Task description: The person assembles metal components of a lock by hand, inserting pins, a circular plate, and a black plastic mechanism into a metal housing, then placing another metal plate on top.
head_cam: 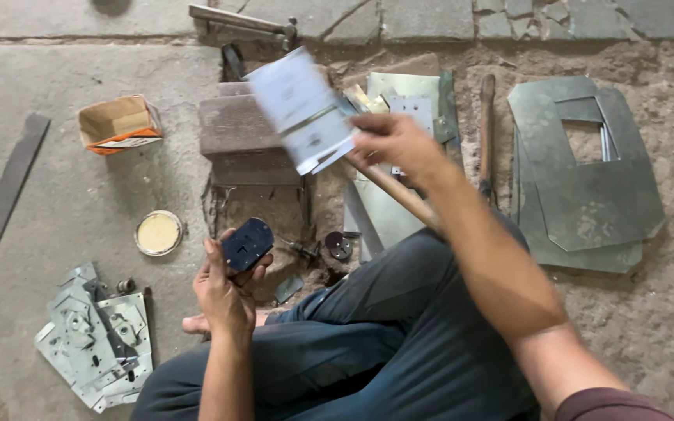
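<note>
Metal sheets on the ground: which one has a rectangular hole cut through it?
The large grey sheet at far right, beyond the right hand; the sheets ahead show none.

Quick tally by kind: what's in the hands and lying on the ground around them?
Dark lock plate in left hand: 1
Blurred paper in right hand: 1
Cardboard box: 1
Round tin lid: 1
Wooden-handled tools: 2
Large cut metal sheet stack: 1
Pile of lock plates: 1
Total: 8

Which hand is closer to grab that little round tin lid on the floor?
Left. The left hand sits nearest the round tin lid, though it holds a dark metal plate. The right hand is farther away, gripping a blurred white box.
</note>
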